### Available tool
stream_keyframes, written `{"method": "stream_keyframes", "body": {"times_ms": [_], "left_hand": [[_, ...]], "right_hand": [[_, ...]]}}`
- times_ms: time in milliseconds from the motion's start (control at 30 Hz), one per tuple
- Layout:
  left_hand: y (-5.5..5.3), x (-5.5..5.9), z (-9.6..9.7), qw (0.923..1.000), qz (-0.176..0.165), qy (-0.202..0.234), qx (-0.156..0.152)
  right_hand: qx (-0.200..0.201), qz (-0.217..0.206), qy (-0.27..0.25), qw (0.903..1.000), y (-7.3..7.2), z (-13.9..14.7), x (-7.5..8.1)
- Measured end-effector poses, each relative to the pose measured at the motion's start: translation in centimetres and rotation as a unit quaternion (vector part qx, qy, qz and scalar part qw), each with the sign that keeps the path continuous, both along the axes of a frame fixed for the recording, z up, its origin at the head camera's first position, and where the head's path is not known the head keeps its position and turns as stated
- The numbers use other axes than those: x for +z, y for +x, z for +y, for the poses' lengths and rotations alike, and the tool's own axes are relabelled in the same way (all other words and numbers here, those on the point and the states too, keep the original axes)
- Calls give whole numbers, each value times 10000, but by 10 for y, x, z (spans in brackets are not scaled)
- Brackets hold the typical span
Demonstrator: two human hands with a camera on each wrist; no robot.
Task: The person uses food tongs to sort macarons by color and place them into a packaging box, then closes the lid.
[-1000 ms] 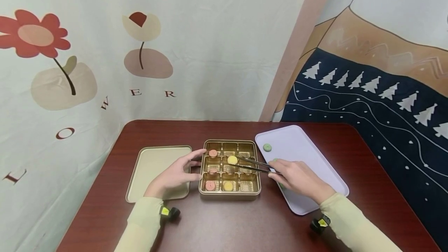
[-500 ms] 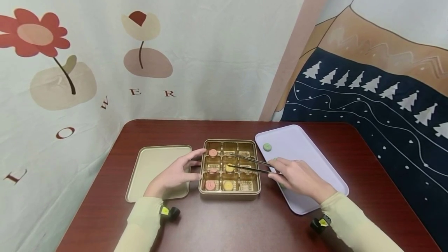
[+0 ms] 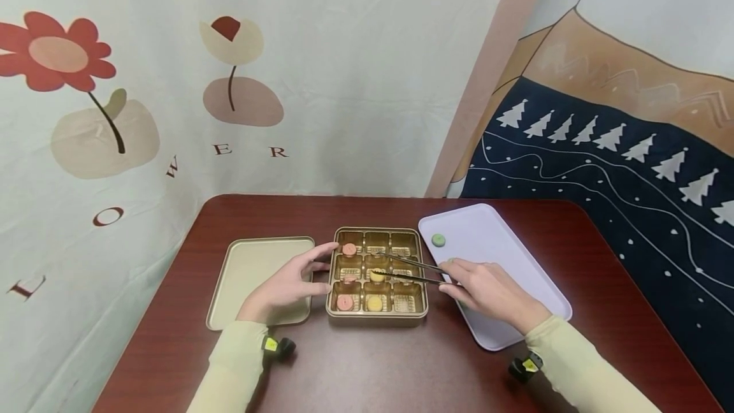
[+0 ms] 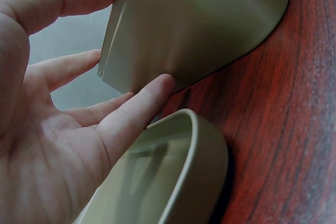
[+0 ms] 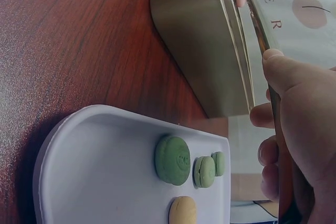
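A gold tin (image 3: 377, 319) with a divided insert stands mid-table. My left hand (image 3: 288, 284) rests with extended fingers against the tin's left side. From the right, my right hand (image 3: 492, 290) holds dark tongs (image 3: 421, 264), whose arms are spread over the tin. One yellow macaron (image 3: 376, 277) lies in the centre compartment, partly covered by the lower tong arm. Another yellow macaron (image 3: 374, 303) sits in the front middle compartment. Down the left column are pink macarons, at the back (image 3: 349, 249), in the middle (image 3: 349, 279) and at the front (image 3: 345, 303).
A lilac tray (image 3: 487, 225) lies right of the tin, partly under my right hand. The right wrist view shows green macarons (image 5: 172, 160) and a pale orange one (image 5: 182, 212) on it. The tin's lid (image 3: 243, 273) lies left, on the brown table (image 3: 367, 368).
The tongs held the yellow macaron above the tin a second ago. Their arms have since spread and the macaron has dropped into the centre compartment. My left hand has stayed put.
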State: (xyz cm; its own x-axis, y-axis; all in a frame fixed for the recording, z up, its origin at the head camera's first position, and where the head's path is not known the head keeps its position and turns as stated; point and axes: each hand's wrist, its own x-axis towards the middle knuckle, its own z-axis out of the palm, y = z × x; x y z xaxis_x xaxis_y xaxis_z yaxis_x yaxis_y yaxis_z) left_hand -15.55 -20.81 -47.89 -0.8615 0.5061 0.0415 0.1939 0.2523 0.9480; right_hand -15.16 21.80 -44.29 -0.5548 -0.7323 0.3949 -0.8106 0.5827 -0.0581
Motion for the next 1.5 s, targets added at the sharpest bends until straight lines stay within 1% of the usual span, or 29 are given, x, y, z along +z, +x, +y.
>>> {"method": "stream_keyframes", "body": {"times_ms": [100,200,367,500,600,700,867,1067,1233,1367,1500], "left_hand": [[0,0,0,10000,0,-13,-6],[1,1,1,10000,7,-18,1],[1,1,0,10000,42,-36,21],[1,2,0,10000,54,-48,23],[1,2,0,10000,49,-48,18],[1,2,0,10000,34,-37,11],[0,1,0,10000,51,-65,18],[0,2,-1,10000,64,-56,8],[0,1,-2,10000,69,-55,21],[0,0,-1,10000,9,-63,4],[-1,-1,-1,10000,20,-50,-21]], "right_hand": [[23,100,-84,9999,1,2,0],[-69,96,-109,9999,2,6,1],[-359,-134,-22,9993,6,15,6],[-559,-168,-21,9983,10,26,9],[-690,-198,-26,9974,13,35,9],[-829,-333,-31,9960,17,46,10],[-1176,-484,-12,9919,23,66,10],[-1511,-602,53,9867,32,91,7],[-1804,-739,158,9807,38,108,2],[-1918,-742,240,9783,42,122,-3],[-1952,-674,272,9781,44,136,-8]]}}
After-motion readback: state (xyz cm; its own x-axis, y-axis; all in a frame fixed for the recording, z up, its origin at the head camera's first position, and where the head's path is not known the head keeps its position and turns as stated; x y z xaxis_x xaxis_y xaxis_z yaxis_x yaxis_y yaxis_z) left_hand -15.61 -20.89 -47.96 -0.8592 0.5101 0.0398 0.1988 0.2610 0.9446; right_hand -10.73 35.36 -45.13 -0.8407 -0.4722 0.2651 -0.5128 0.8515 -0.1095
